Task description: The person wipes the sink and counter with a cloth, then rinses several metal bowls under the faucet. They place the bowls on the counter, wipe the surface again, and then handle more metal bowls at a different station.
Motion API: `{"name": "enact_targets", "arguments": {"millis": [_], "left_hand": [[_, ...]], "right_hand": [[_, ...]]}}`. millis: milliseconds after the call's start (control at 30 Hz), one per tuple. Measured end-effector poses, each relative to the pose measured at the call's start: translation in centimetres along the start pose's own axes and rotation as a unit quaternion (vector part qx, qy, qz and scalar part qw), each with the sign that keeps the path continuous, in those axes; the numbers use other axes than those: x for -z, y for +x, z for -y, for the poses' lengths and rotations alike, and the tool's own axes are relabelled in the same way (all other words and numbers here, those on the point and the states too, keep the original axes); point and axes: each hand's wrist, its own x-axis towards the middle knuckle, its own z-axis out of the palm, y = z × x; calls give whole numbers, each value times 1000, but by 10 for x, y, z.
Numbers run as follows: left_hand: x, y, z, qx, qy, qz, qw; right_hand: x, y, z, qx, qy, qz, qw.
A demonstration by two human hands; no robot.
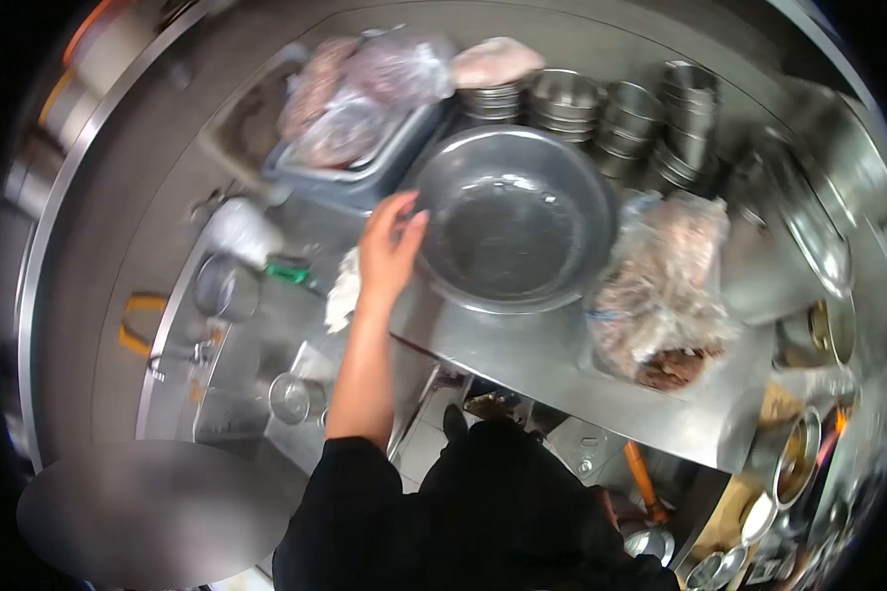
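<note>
While at basin (514, 236) rim — left hand (389, 251).

Big steel bowl (512, 231) on the counter (522, 364)
Wide, round and grey, it stands upright near the counter's front edge, its inside bare and shiny. The left hand (389, 254) touches its left rim.

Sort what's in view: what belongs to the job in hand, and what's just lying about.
In hand: left hand, on the rim of the basin.
Lying about: bag of meat, stacked bowls, tray with bags, cloth.
</note>
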Motion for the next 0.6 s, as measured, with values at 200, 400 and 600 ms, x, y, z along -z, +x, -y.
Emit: {"name": "enact_targets", "arguments": {"millis": [200,400,600], "left_hand": [[155,-47,160,97,226,-93,965],[103,-59,173,14,411,249,877],[115,-9,213,158,297,-98,936]], "right_hand": [[9,-67,126,-7,60,-33,998],[-24,-108,226,83,1,-83,993],[-58,-129,252,-2,56,-3,998]]}}
